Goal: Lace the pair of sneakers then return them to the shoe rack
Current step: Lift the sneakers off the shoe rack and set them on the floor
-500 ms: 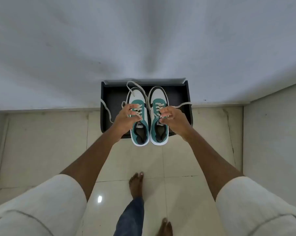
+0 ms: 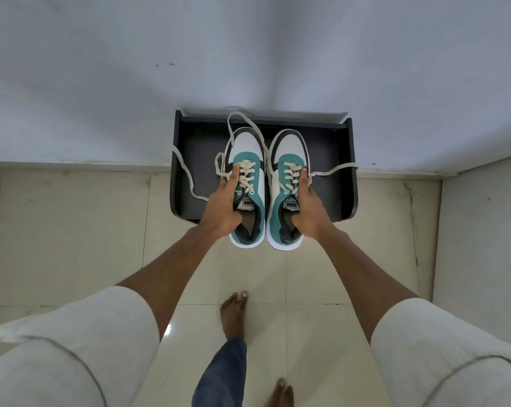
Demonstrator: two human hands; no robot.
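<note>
The left hand (image 2: 223, 205) holds the left sneaker (image 2: 248, 189) and the right hand (image 2: 308, 211) the right sneaker (image 2: 288, 192), each gripped at the collar over the dark shoe rack (image 2: 340, 183). They look light and fairly stiff (the loose laces (image 2: 189, 177) dangle and may snag), so the collar grip seems sound
</note>
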